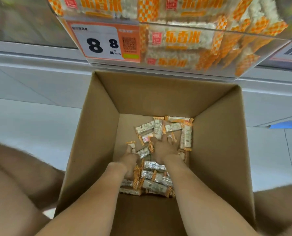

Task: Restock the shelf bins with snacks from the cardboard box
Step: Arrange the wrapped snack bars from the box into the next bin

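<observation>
Both hands reach deep into the open cardboard box [97,133], whose tall walls close in around the forearms. The snack packets [157,178] lie loose on its bottom, scattered from the near wall to the far right corner. The right hand [165,149] lies flat on the packets, fingers spread wide. The left hand [130,160] meets a packet at its fingertips; whether it grips cannot be told. A clear shelf bin [227,48] full of the same snacks, with a price tag [97,43], overhangs the box's far edge
</observation>
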Demonstrator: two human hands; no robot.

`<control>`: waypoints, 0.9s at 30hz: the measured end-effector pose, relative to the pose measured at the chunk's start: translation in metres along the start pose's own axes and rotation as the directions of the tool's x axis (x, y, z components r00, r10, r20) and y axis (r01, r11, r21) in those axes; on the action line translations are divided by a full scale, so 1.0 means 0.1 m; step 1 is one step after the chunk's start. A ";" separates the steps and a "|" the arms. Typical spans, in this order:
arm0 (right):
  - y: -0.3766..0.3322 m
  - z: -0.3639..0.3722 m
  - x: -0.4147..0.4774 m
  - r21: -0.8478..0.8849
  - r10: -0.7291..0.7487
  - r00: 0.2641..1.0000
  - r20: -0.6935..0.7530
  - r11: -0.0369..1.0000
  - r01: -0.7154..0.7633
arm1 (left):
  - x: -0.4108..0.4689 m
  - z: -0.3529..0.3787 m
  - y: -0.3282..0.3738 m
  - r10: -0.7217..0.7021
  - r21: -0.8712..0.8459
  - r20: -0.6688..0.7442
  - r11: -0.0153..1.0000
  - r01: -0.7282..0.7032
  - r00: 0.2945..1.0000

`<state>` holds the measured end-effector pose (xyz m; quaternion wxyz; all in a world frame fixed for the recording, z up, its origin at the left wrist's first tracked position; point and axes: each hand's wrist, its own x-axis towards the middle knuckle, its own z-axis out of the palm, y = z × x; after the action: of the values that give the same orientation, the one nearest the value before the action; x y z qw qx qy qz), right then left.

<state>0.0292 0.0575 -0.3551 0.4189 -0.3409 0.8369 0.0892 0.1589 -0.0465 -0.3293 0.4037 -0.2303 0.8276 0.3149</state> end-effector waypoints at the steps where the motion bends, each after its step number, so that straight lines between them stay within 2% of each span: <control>1: 0.01 -0.01 -0.02 0.037 -0.004 0.996 -0.094 0.999 0.007 | 0.03 0.07 -0.06 -0.054 0.016 -0.003 0.998 0.054 0.999; 2: 0.05 -0.02 -0.03 0.091 -0.005 0.978 -0.209 0.996 0.025 | 0.05 0.07 -0.11 -0.104 0.016 -0.048 0.994 0.105 0.993; 4: 0.13 -0.07 -0.09 0.212 0.021 0.923 -0.383 0.975 0.066 | 0.07 0.03 -0.14 -0.124 -0.061 -0.161 0.991 0.116 0.979; 6: 0.21 -0.15 -0.14 0.353 0.067 0.901 -0.430 0.930 0.099 | 0.04 -0.03 -0.09 -0.127 -0.187 -0.323 0.980 0.068 0.938; 9: 0.32 -0.31 -0.30 0.644 0.123 0.901 -0.417 0.739 0.197 | -0.07 -0.22 0.04 -0.251 -0.463 -0.557 0.885 -0.045 0.792; 10: 0.34 -0.38 -0.36 0.700 0.125 0.902 -0.414 0.677 0.227 | -0.11 -0.29 0.08 -0.306 -0.544 -0.597 0.834 -0.094 0.742; 12: 0.37 -0.50 -0.45 0.751 0.153 0.909 -0.388 0.624 0.216 | -0.20 -0.43 0.12 -0.366 -0.633 -0.648 0.746 -0.205 0.668; 13: 0.37 -0.57 -0.51 0.775 0.167 0.913 -0.372 0.598 0.206 | -0.25 -0.50 0.14 -0.370 -0.667 -0.648 0.698 -0.261 0.665; 16: 0.34 -0.78 -0.73 0.858 0.164 0.924 -0.346 0.453 0.241 | -0.46 -0.71 0.25 -0.290 -0.726 -0.625 0.555 -0.405 0.724; 18: 0.33 -0.93 -0.94 0.855 0.094 0.922 -0.376 0.420 0.305 | -0.65 -0.86 0.34 -0.215 -0.708 -0.645 0.530 -0.468 0.733; 22: 0.27 -1.38 -1.42 0.726 -0.172 0.852 -0.494 0.458 0.514 | -1.05 -1.24 0.47 -0.035 -0.560 -0.698 0.649 -0.515 0.716; 25: 0.16 -1.70 -1.74 0.678 -0.265 0.815 -0.515 0.456 0.577 | -1.39 -1.52 0.64 0.105 -0.501 -0.620 0.710 -0.495 0.777; 27: 0.09 -1.87 -1.94 0.650 -0.291 0.802 -0.521 0.475 0.594 | -1.61 -1.70 0.77 0.225 -0.369 -0.585 0.781 -0.503 0.779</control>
<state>-0.0153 0.0787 -0.0901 0.3818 -0.3380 0.7257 -0.4620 0.1124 -0.0928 -0.0912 0.0226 -0.2316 0.8201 0.5227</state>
